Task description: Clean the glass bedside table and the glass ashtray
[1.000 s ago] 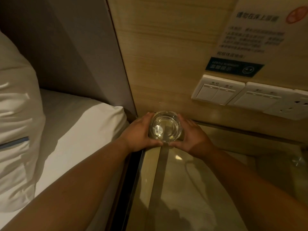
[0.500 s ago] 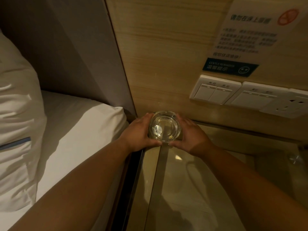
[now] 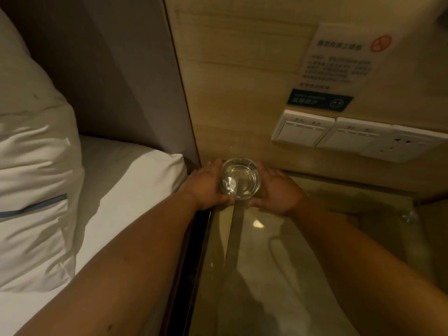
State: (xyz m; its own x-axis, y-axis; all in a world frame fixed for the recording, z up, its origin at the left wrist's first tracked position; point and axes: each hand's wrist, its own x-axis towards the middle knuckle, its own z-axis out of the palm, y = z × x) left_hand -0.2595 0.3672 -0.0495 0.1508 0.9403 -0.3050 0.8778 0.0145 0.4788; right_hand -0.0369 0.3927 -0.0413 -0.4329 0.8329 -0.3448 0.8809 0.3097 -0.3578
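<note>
— While I've got the glass ashtray [image 3: 240,178] centred in the head view, tell me what you make of the hold.

— I see it just above the middle of the frame, at the far corner of the glass bedside table [image 3: 278,267], close against the wooden wall panel [image 3: 237,81]. My left hand [image 3: 206,187] cups its left side and my right hand [image 3: 278,190] its right, fingers and thumbs of both curled round the rim. Whether the base sits on the glass or is a touch lifted, I cannot tell.

— So which step is this?

— I'd judge it the ashtray handling step: either setting it in its corner or picking it up from there. No cloth shows in either hand, so no wiping is under way.

— And next?

— If it's going down, I'd ease both grips off evenly so it doesn't skate on the glass top. If it's coming up, a level lift clear of the wall. The tabletop lower right looks smooth and reflective; I can't say whether it's clean.

— Surroundings?

— Light switches [image 3: 303,128] and a socket [image 3: 400,144] at upper right, a notice [image 3: 339,59] above them, the white bed [image 3: 116,190] and pillow [image 3: 36,166] on the left.
</note>
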